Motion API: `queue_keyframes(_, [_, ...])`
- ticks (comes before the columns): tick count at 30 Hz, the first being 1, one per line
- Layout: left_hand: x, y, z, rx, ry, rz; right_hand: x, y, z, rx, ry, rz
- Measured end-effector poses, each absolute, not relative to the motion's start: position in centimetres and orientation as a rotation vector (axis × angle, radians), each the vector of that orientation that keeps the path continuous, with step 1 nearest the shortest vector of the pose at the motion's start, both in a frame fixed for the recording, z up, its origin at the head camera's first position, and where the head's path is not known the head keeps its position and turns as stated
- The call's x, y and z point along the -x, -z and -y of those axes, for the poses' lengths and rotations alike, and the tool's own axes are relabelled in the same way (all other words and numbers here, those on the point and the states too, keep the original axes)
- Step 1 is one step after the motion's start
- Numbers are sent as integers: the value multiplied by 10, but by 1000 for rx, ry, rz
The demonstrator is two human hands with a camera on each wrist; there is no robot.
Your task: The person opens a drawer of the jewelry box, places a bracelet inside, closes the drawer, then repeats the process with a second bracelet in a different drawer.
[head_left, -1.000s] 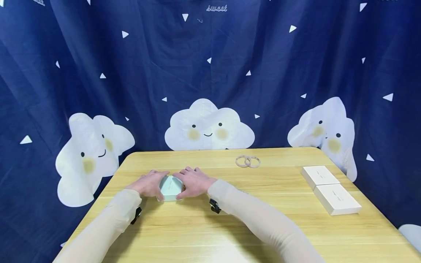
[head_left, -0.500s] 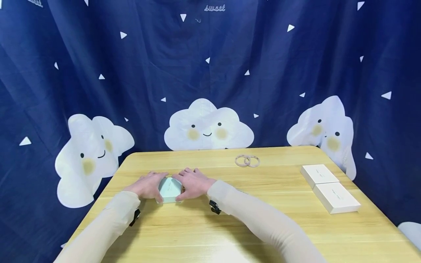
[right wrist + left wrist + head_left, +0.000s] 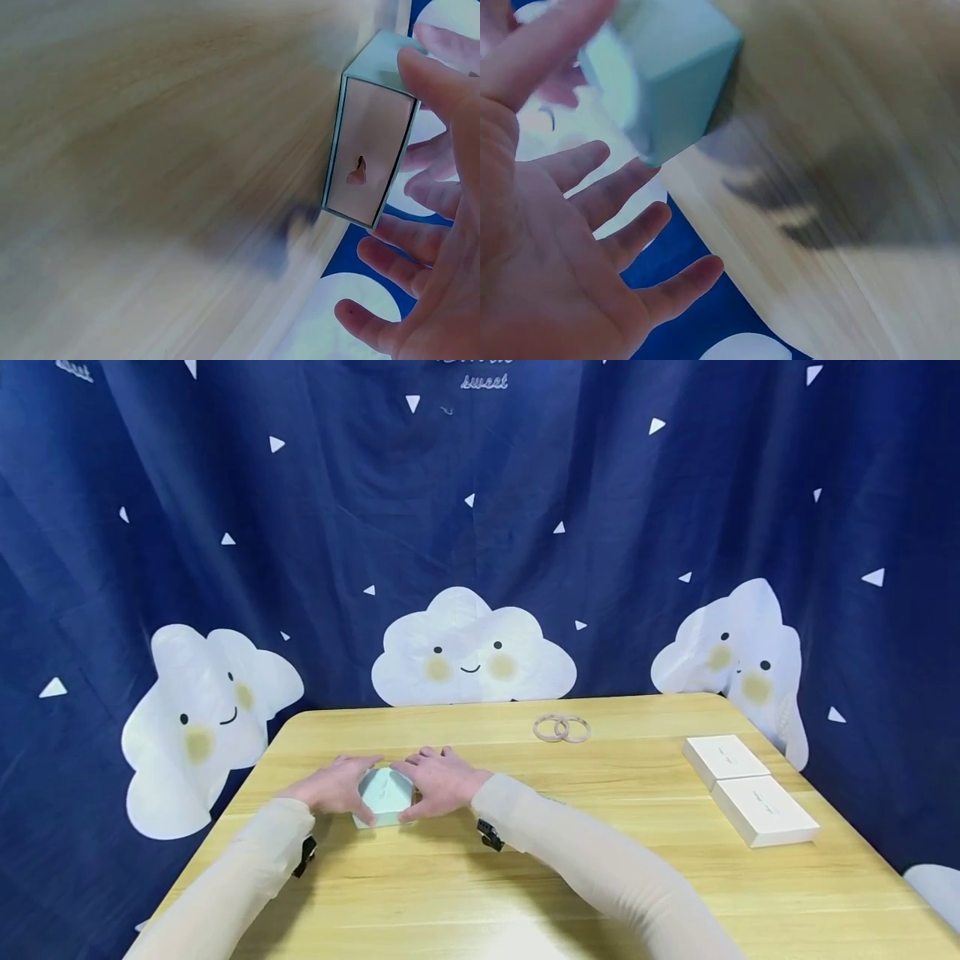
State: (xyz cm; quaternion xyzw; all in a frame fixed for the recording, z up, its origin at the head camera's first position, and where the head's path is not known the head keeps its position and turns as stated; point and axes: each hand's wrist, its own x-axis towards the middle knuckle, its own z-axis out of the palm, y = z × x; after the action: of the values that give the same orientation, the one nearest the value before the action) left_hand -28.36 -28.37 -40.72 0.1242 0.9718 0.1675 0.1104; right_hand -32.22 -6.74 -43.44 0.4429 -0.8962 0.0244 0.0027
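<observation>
A small mint-green box [image 3: 386, 793] stands on the left part of the table, between both hands. My left hand [image 3: 335, 783] holds its left side, thumb at the near edge and index finger at the far edge. From the right, my right hand [image 3: 441, 783] grips it the same way between thumb and index finger. A pinkish end panel [image 3: 375, 135] of the box faces the right palm, with a small ribbon tab [image 3: 358, 172] sticking out. The left wrist view shows the green top and near side, with the other left fingers [image 3: 637, 232] spread apart.
Two pale rings [image 3: 551, 727] overlap near the back of the wooden table [image 3: 637, 760]. Two flat white boxes [image 3: 767, 810] lie end to end near the right edge. Something small and greyish [image 3: 552, 799] peeks out behind the right sleeve. A blue curtain [image 3: 337, 527] hangs behind.
The head view has tilted slightly. Both hands keep almost the same hold on the box, while a sliver of brownish colour now shows at its right side.
</observation>
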Motion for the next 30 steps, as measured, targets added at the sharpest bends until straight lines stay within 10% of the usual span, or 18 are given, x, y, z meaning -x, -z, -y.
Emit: queue_keyframes(30, [293,446,253,-30,-403,-3056,319,422,-3,-1321,-113,2885])
